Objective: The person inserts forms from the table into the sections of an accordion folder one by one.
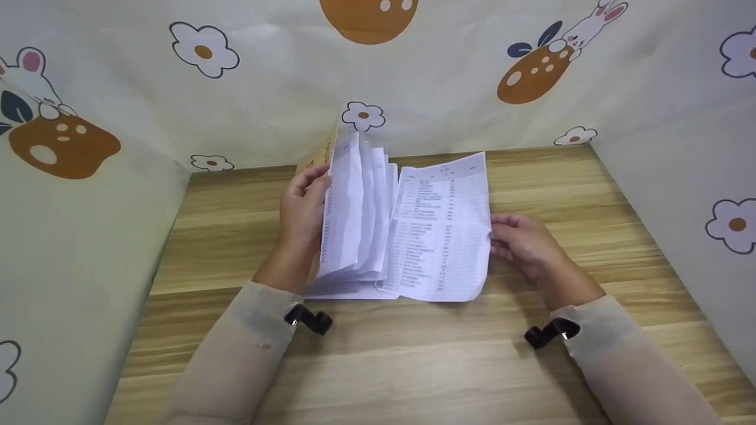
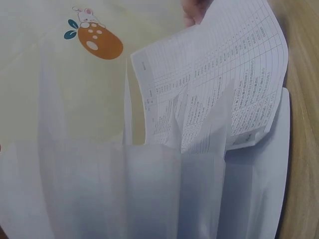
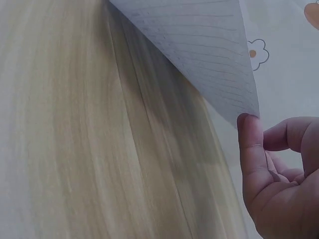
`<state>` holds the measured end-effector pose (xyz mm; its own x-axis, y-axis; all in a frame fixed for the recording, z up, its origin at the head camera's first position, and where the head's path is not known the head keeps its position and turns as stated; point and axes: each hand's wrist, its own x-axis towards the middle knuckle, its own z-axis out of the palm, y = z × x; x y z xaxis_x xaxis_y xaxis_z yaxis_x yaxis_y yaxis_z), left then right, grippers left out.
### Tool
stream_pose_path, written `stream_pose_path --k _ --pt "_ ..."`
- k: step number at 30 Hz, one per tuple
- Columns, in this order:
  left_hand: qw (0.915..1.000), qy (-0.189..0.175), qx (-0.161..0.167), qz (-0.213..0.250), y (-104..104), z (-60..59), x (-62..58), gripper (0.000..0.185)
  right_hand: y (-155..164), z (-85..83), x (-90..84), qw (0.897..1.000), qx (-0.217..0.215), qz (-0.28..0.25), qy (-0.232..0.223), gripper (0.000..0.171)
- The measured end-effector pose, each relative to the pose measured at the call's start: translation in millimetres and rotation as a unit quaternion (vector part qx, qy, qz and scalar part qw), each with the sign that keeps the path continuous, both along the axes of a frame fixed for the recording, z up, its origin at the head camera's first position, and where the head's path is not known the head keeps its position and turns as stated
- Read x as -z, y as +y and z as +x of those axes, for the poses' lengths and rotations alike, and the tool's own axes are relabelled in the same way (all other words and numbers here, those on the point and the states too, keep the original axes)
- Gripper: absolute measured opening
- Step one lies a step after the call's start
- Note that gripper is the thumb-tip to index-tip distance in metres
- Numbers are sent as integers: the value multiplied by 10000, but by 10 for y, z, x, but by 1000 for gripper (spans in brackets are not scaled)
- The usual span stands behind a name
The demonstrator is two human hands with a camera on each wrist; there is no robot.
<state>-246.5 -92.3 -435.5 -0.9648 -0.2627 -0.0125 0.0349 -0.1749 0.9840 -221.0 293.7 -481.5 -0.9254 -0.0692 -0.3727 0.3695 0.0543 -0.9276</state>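
A notebook (image 1: 345,230) with a yellowish-brown cover stands partly open on the table, its white pages (image 2: 149,194) fanned out. My left hand (image 1: 304,203) grips the raised cover and pages at their left edge; the left wrist view does not show this hand. To the right, a printed sheet (image 1: 440,236) with rows of small text and a crosswise crease reaches out from the notebook's inner side. My right hand (image 1: 525,242) pinches the sheet's right edge. In the right wrist view, the sheet's lined underside (image 3: 204,50) is lifted off the table, with fingertips (image 3: 249,122) at its edge.
The wooden table (image 1: 378,366) runs back to a pale cloth wall (image 1: 277,106) printed with flowers, rabbits and orange fruit shapes. Similar cloth closes both sides. A small black device (image 1: 310,319) sits at the left cuff, and another black device (image 1: 552,332) at the right cuff.
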Motion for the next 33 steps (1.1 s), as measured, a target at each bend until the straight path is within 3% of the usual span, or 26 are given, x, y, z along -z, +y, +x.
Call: stream_pose_path --k 9,19,33 --pt "10000 32 -2 -28 8 6 -17 27 -30 -31 7 9993 296 -105 189 44" --pt "10000 9 98 -5 -12 8 3 26 -143 -40 52 9990 -303 -333 -37 50" --pt "9996 -170 168 -161 13 33 -7 26 -356 -351 113 9971 -515 -258 -500 55"
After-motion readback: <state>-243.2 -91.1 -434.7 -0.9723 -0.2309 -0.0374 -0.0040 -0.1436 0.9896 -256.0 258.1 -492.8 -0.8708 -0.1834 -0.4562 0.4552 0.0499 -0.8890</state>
